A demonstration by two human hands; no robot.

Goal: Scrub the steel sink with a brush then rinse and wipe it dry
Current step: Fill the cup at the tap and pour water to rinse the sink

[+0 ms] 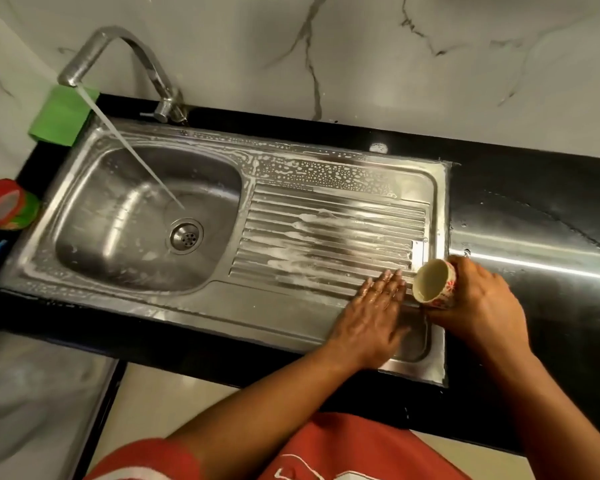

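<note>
The steel sink [146, 220] is set into the black tabletop [534, 188], its basin at the left and its ribbed drainboard [326, 237] at the right streaked with white suds, so the scrubbing looks done and rinsing is under way. The tap [118, 57] runs into the basin, the right hand [478, 296] has its grip curled round a small tipped cup [435, 284] at the drainboard's right end, and the left hand [371, 317] lies flat, fingers straight, on the ribs just beside it. Suds remain along the rim and ribs, so more rinsing and all the wiping dry are left; no brush is in view.
</note>
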